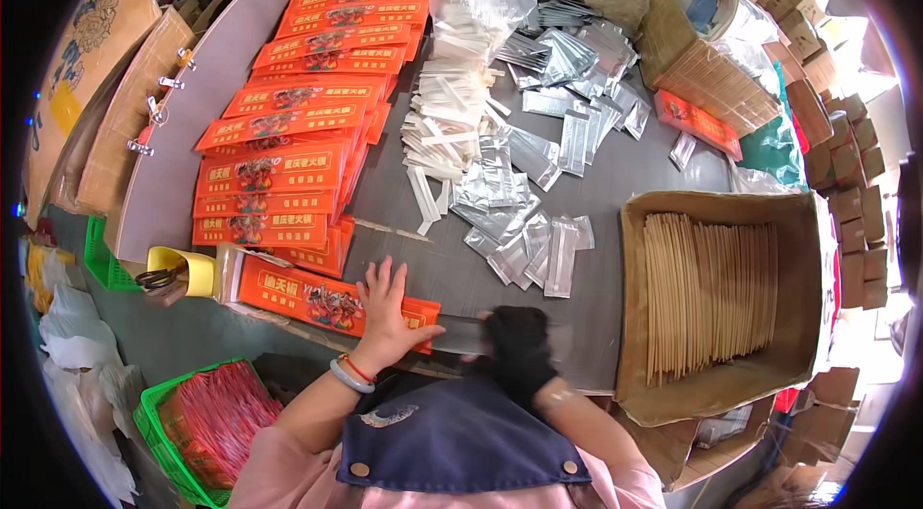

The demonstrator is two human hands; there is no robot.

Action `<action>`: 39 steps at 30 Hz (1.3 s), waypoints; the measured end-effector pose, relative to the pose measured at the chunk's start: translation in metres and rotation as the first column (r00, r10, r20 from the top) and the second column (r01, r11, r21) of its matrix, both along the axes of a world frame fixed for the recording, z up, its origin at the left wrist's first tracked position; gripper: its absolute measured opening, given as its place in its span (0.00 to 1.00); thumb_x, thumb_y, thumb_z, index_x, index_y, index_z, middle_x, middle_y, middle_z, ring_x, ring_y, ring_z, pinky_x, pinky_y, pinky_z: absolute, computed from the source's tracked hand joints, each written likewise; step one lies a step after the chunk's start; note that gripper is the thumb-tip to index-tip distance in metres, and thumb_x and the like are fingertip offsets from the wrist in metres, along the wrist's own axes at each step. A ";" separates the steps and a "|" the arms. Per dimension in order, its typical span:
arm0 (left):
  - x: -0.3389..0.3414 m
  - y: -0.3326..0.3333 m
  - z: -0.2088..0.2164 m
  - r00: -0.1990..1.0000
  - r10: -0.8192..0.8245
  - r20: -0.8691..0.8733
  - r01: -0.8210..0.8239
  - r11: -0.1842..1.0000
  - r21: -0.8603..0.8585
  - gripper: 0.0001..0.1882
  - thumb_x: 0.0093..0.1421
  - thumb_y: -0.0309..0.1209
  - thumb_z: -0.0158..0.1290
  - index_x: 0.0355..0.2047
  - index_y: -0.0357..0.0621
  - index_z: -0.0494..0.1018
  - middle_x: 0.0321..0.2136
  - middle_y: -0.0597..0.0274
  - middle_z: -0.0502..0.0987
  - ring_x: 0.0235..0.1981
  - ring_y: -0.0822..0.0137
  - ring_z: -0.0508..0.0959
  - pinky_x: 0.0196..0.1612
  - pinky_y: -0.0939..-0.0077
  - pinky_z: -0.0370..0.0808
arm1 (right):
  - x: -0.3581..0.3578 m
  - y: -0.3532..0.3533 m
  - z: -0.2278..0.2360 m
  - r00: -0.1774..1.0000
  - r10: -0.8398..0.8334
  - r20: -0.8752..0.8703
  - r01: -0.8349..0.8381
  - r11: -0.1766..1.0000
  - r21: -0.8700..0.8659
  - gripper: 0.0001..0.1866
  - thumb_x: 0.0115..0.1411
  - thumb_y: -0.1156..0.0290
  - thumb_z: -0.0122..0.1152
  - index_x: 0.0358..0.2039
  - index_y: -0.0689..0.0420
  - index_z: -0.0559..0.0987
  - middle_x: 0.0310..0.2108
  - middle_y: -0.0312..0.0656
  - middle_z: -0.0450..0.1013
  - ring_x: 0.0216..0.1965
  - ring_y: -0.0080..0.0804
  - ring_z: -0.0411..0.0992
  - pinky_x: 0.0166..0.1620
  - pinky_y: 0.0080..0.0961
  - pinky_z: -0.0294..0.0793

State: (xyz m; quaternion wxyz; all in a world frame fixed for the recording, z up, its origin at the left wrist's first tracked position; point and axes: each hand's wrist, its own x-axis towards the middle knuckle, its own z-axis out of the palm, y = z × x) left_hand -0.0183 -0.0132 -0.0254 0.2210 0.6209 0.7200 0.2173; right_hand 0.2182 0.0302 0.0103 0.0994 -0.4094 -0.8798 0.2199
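My left hand (385, 312) lies spread on a flat red printed paper sleeve (293, 296) at the table's front edge, pressing its right part. Bracelets circle that wrist. My right hand (519, 341), in a black glove, is beside the sleeve's right end, apart from it; motion smears its fingers, so whether they hold anything is hidden. Beyond my left hand, overlapping stacks of red sleeves (264, 173) run up the table's left side. A heap of thin white paper-wrapped sticks (447, 115) lies in the middle, next to scattered silver foil sachets (510, 211).
A cardboard box (630, 317) at the right holds many wooden chopsticks (711, 297). Scissors stand in a yellow cup (197, 273) at the left front corner. Below is a green crate (159, 427) of red packets. A wicker basket (711, 76) stands far right.
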 end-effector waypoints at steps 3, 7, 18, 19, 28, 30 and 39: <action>-0.006 0.013 -0.002 0.996 -0.061 -0.066 0.062 0.998 0.004 0.51 0.42 0.49 0.70 0.61 0.37 0.61 0.64 0.42 0.55 0.65 0.39 0.53 0.64 0.38 0.48 | -0.028 0.003 -0.016 0.993 0.047 -0.104 -0.034 0.992 0.121 0.34 0.43 0.48 0.72 0.48 0.53 0.75 0.43 0.43 0.71 0.45 0.46 0.69 0.50 0.44 0.63; -0.003 0.092 -0.011 0.982 -0.017 0.187 -0.056 0.924 0.378 0.25 0.51 0.39 0.66 0.45 0.38 0.73 0.44 0.49 0.75 0.47 0.49 0.73 0.51 0.59 0.70 | 0.016 0.017 -0.009 0.989 -0.139 -0.051 0.146 0.974 0.174 0.32 0.42 0.54 0.75 0.48 0.52 0.76 0.47 0.44 0.72 0.47 0.44 0.70 0.49 0.41 0.67; -0.011 0.121 -0.012 0.996 0.038 -0.078 -0.031 0.996 0.088 0.06 0.50 0.34 0.63 0.23 0.48 0.78 0.28 0.59 0.75 0.36 0.53 0.76 0.37 0.55 0.71 | 0.186 0.016 -0.003 0.267 -0.893 0.363 0.876 0.382 0.295 0.23 0.54 0.60 0.66 0.46 0.60 0.75 0.41 0.51 0.71 0.46 0.53 0.69 0.48 0.45 0.70; -0.010 0.119 -0.002 0.989 0.049 -0.137 -0.030 0.990 0.139 0.05 0.50 0.33 0.62 0.22 0.48 0.78 0.28 0.59 0.76 0.35 0.53 0.76 0.36 0.55 0.71 | 0.182 0.016 -0.001 0.256 -0.904 0.343 0.896 0.355 0.267 0.20 0.55 0.62 0.63 0.44 0.59 0.73 0.40 0.51 0.70 0.44 0.52 0.69 0.46 0.46 0.70; 0.037 0.149 0.029 0.923 -0.372 -0.100 0.385 0.878 0.283 0.03 0.52 0.28 0.59 0.24 0.43 0.79 0.23 0.55 0.76 0.30 0.51 0.77 0.34 0.58 0.73 | 0.190 0.011 -0.025 0.382 -0.848 0.366 0.806 0.500 0.318 0.10 0.57 0.69 0.58 0.36 0.59 0.71 0.37 0.51 0.69 0.43 0.52 0.69 0.45 0.46 0.70; 0.073 0.149 0.028 0.918 -0.383 0.104 0.361 0.915 0.181 0.06 0.54 0.30 0.58 0.24 0.41 0.78 0.23 0.51 0.75 0.28 0.48 0.77 0.31 0.57 0.74 | 0.185 0.013 -0.017 0.350 -0.850 0.394 0.821 0.481 0.308 0.11 0.57 0.69 0.57 0.37 0.60 0.71 0.38 0.52 0.70 0.43 0.52 0.69 0.45 0.46 0.70; 0.161 0.142 -0.013 0.877 -0.464 -0.127 0.479 0.815 0.326 0.07 0.49 0.32 0.61 0.22 0.42 0.77 0.47 0.59 0.75 0.49 0.56 0.72 0.47 0.59 0.72 | 0.163 0.006 0.017 0.268 -0.963 -0.025 0.951 0.260 0.164 0.11 0.69 0.68 0.47 0.39 0.65 0.72 0.39 0.51 0.74 0.44 0.49 0.72 0.48 0.43 0.70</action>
